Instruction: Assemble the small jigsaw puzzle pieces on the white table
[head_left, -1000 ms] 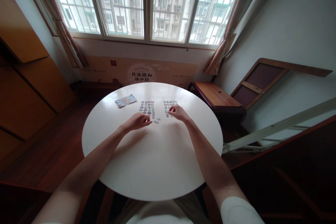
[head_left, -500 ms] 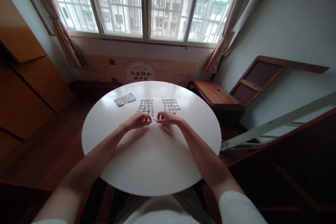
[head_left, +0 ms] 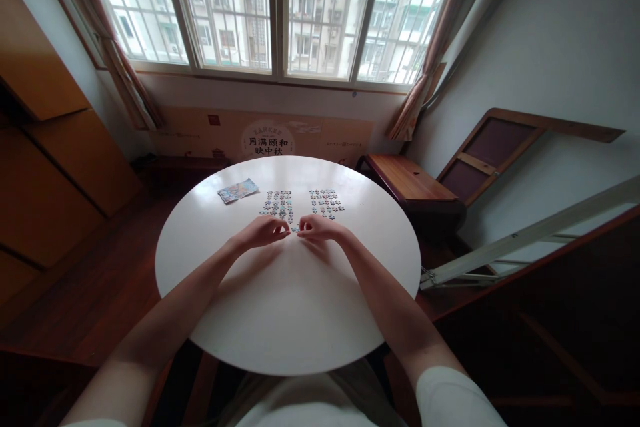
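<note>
Over the middle of the white round table, my left hand (head_left: 266, 231) and my right hand (head_left: 316, 227) face each other with curled, pinching fingers. Small joined jigsaw pieces (head_left: 295, 229) lie on the tabletop between them, and the fingertips of both hands press at their edges. Just how the fingers grip is too small to make out. Beyond my left hand is a block of loose jigsaw pieces (head_left: 278, 203) in rows. Past my right hand lies a second block of jigsaw pieces (head_left: 326, 201), partly hidden by the hand.
A creased colourful picture sheet (head_left: 238, 191) rests at the table's far left. The round table (head_left: 285, 320) has its near edge against my body. A wooden bench (head_left: 415, 177) stands behind at the right, and a printed cardboard panel (head_left: 310, 133) leans below the window.
Both hands stay almost in place at the pieces between them. The view has shifted very slightly; the blocks of pieces look the same.
</note>
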### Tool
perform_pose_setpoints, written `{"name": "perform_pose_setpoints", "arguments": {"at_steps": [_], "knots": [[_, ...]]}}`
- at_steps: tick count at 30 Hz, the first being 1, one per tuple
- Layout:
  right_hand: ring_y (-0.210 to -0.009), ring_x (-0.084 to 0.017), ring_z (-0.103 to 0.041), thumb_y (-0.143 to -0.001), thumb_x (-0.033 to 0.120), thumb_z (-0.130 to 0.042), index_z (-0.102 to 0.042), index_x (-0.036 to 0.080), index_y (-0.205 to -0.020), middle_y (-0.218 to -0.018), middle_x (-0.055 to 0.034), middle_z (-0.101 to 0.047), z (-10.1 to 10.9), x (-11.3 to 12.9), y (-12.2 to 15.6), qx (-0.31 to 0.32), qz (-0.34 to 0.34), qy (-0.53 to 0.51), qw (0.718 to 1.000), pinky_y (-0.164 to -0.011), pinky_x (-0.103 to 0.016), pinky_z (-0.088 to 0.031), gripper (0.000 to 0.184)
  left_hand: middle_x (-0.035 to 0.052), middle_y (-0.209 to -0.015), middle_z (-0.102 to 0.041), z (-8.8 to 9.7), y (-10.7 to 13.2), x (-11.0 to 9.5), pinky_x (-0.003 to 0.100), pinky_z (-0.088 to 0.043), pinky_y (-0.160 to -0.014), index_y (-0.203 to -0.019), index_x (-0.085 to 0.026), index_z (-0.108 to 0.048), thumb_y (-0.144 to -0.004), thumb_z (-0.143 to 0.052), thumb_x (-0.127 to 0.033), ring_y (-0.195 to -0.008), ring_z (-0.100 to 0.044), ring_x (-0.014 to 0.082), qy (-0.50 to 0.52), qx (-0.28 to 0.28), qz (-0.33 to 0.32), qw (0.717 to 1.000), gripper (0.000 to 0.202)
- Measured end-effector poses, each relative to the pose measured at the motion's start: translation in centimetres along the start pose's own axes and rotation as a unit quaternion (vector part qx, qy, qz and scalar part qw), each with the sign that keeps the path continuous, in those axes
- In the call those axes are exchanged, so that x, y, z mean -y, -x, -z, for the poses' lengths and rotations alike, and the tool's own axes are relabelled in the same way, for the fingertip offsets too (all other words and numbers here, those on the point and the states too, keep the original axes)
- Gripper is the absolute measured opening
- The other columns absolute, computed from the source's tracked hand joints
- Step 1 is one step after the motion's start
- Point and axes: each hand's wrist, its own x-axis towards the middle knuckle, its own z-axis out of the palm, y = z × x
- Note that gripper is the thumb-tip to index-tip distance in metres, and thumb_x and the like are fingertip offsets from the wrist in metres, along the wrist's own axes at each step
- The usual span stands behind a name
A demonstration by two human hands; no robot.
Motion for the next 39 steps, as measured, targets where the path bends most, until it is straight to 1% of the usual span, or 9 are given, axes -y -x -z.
{"name": "perform_pose_setpoints", "arguments": {"at_steps": [18,28,39], "knots": [[-0.064,-0.011,-0.055,-0.082,0.032,-0.064,-0.067,0.013,-0.090,-0.078,-0.0033,-0.065,0.05,0.13,0.14,-0.001,-0.003,0.008,1.000,-0.056,-0.020,-0.036,0.020,-0.0011,-0.064,-0.064,0.11,0.02,-0.01,0.021,-0.034,-0.058,-0.087,-0.021,-0.073,-0.089,-0.051,-0.039,-0.056,-0.053,0.0100,0.002,0.007,0.004,1.000,0.029],[-0.063,-0.012,-0.054,-0.082,0.031,-0.064,-0.066,0.014,-0.087,-0.078,-0.0036,-0.065,0.04,0.25,0.16,-0.007,-0.003,0.002,1.000,-0.055,-0.020,-0.035,0.018,0.0001,-0.066,-0.065,-0.04,0.05,0.16,0.021,-0.034,-0.058,-0.089,-0.021,-0.073,-0.089,-0.050,-0.041,-0.056,-0.054,0.0104,0.004,0.009,-0.003,1.000,0.031],[-0.063,-0.012,-0.055,-0.082,0.031,-0.064,-0.065,0.014,-0.086,-0.074,-0.0026,-0.064,-0.12,-0.13,-0.09,-0.007,0.003,-0.003,1.000,-0.055,-0.020,-0.036,0.018,-0.0011,-0.064,-0.064,-0.25,-0.03,0.32,0.022,-0.033,-0.058,-0.089,-0.021,-0.073,-0.089,-0.051,-0.041,-0.056,-0.054,0.0103,0.004,0.008,0.003,1.000,0.029]]}}
